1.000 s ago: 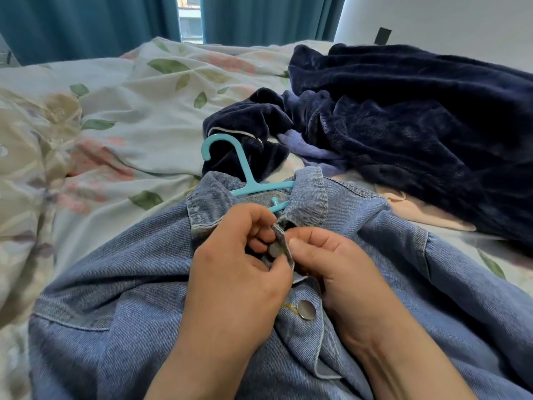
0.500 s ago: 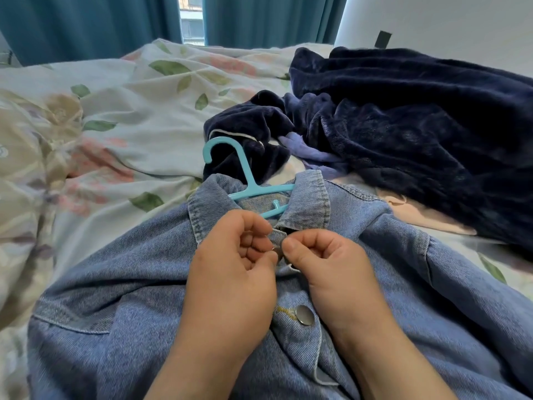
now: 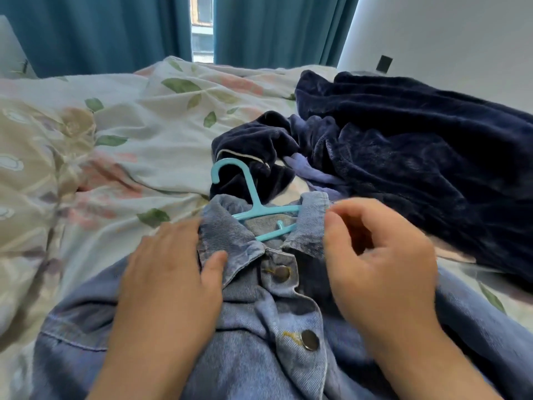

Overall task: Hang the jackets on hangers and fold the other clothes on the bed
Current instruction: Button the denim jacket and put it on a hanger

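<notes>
Floral-sheeted bed (image 3: 150, 125) before teal curtains (image 3: 101, 30): two hands at the collar of a denim jacket (image 3: 259, 356) spread on its near side.
The left hand (image 3: 170, 272) lies flat, fingers straight, thumb pressing the left collar flap; the right hand (image 3: 380, 261), blurred, curls its fingertips (image 3: 334, 226) at the right flap's edge, pinch or mere touch unclear. Between them a light-blue hanger (image 3: 259, 210) sits inside the jacket, whose top button (image 3: 281, 273) is fastened. Navy fleece clothes (image 3: 403, 157) are heaped beyond, rightward.

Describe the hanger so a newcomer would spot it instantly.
On the floral bed, the denim jacket lies nearest the camera. The hanger pokes from its collar. It is the only turquoise plastic thing, its hook reaching onto the navy plush garment.
</notes>
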The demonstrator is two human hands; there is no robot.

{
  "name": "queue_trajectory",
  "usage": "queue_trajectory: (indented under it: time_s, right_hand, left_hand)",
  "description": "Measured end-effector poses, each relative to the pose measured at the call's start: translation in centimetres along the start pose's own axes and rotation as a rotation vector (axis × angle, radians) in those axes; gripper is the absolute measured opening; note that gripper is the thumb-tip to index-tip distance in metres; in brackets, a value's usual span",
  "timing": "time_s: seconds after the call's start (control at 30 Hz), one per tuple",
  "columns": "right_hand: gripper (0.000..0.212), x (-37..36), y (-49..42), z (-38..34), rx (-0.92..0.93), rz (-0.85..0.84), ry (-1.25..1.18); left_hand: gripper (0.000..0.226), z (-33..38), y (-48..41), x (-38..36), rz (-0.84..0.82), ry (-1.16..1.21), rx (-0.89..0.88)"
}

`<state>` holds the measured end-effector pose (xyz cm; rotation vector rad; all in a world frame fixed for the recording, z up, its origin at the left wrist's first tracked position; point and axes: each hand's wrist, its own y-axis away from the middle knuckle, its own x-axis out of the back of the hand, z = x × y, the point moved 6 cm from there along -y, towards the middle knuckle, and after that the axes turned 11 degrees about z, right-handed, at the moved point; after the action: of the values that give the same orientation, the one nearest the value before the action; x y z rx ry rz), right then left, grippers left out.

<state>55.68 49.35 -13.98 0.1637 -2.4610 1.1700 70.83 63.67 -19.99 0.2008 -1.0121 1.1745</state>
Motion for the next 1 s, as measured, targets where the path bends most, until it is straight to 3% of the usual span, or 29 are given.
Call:
queue_trajectory:
  time_s: [0.07, 0.17, 0.23, 0.47, 0.6, 0.77, 1.0]
  right_hand:
    - [0.023, -2.3, -2.4, 1.2, 0.081, -0.12, 0.146]
    - [0.047, -6.2, -3.4, 5.4, -0.044, -0.516, 0.374]
    - [0.054, -7.2, -2.3, 7.0, -0.094, -0.673, 0.46]
    - [0.056, -3.8, -0.3, 8.7, -0.195, -0.513, 0.27]
    - [0.062, -2.9, 1.6, 9.1, -0.219, -0.429, 0.256]
    - [0.049, -3.8, 2.5, 10.1, -0.251, -0.401, 0.206]
    - [0.054, -4.2, 2.7, 10.2, -0.192, -0.363, 0.212]
  left_hand:
    - [0.052, 0.1, -0.5, -0.7, -0.079, -0.13, -0.018]
    - [0.064, -0.2, -0.2, -0.8, -0.109, -0.184, 0.004]
    - [0.059, -0.2, -0.5, -0.8, -0.127, -0.237, 0.008]
    - [0.044, 0.0, -0.6, -0.3, 0.077, -0.241, -0.033]
    - [0.03, -0.1, -0.7, -0.6, 0.103, -0.262, -0.071]
    - [0.032, -0.2, -0.7, -1.5, 0.113, -0.281, -0.11]
    - [0.032, -0.8, -0.3, -2.2, 0.205, -0.253, -0.125]
